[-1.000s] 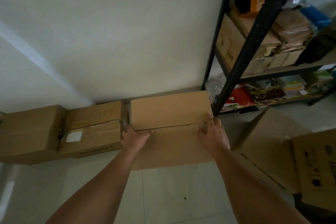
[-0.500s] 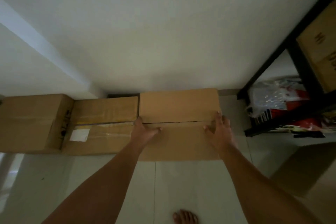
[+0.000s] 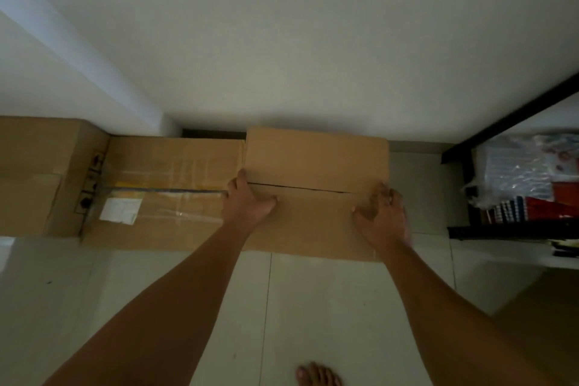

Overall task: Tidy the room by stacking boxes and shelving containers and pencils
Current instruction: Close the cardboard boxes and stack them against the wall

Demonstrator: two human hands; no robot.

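Observation:
A plain cardboard box (image 3: 313, 160) stands on the tiled floor against the white wall, its top flaps closed along a centre seam. My left hand (image 3: 247, 200) grips its left edge, thumb spread on the top and fingers down in the gap beside the neighbouring box. My right hand (image 3: 382, 216) holds the right edge, thumb on top and fingers curled over the side. A taped box with a white label (image 3: 172, 166) touches it on the left. No containers or pencils are visible.
A larger cardboard box (image 3: 34, 172) sits at the far left against the wall. A black metal shelf rack (image 3: 507, 117) with bagged items (image 3: 517, 172) and books stands at the right. Another box (image 3: 539, 307) lies dim at the lower right. My bare foot (image 3: 316, 374) is on the tiles.
The view has tilted down and shifted left, so the rack's upper shelves left the frame and my foot appeared. Both hands stay on the box's two edges.

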